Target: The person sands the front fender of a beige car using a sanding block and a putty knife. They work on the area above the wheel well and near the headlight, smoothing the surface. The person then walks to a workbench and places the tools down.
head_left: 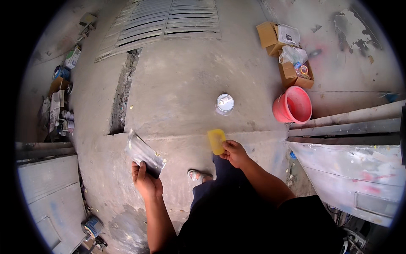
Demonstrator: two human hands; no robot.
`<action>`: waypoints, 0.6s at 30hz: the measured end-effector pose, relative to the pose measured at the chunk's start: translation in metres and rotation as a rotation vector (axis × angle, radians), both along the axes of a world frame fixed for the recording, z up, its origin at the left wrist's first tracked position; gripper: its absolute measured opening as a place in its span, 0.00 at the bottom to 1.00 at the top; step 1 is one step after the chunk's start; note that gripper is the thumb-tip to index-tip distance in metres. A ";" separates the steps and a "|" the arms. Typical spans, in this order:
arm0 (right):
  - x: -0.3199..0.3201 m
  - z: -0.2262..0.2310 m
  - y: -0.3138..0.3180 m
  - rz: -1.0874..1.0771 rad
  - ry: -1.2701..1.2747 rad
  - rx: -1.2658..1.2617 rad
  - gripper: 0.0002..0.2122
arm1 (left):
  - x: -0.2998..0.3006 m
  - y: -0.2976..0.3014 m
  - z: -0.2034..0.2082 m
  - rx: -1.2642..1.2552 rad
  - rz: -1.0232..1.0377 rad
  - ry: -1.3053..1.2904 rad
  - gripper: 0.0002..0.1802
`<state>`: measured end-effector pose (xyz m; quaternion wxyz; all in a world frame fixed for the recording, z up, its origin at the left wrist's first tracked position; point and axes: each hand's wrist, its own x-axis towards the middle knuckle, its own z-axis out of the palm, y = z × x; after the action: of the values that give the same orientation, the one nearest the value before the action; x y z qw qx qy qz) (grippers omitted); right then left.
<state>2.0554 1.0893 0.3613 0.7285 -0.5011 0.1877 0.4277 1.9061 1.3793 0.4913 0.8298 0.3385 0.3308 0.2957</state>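
My left hand (147,183) grips the lower edge of a thin grey sheet-metal plate (144,153), thumb on top. Small pale yellow dabs cling to the plate's right edge. In my right hand (235,154) a flat yellow plastic spreader (216,142) is pinched between thumb and fingers, its free end pointing up and left. The two hands are apart, with the plate and spreader not touching. Beyond the spreader, a round tin (224,104) with a pale lid stands on the concrete floor, and a small whitish item lies on the lid.
On the right are a red bucket (292,105), open cardboard boxes (290,76) and a grey panel (351,173). A rubble-filled trench (122,95) cuts the floor, with a slatted grate (167,21) beyond. Cans and clutter (61,110) line the left wall. A sandalled foot (198,175) stands below.
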 end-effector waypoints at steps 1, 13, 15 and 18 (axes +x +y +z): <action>0.011 -0.037 -0.017 -0.064 0.004 0.006 0.13 | 0.001 -0.002 -0.008 0.000 -0.035 0.024 0.20; 0.199 -0.376 -0.064 -0.373 0.223 -0.535 0.07 | 0.097 -0.011 -0.117 0.208 -0.235 0.756 0.26; 0.231 -0.428 -0.061 -0.391 0.236 -0.502 0.07 | 0.127 -0.012 -0.135 0.125 -0.194 0.801 0.25; 0.276 -0.474 -0.042 -0.509 0.268 -0.424 0.07 | 0.145 -0.005 -0.159 0.862 -0.711 1.196 0.23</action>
<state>2.3312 1.0474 -0.1130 0.6605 -0.5178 0.4850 0.2457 2.0510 1.3741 0.3323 0.3541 0.8131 0.4476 -0.1146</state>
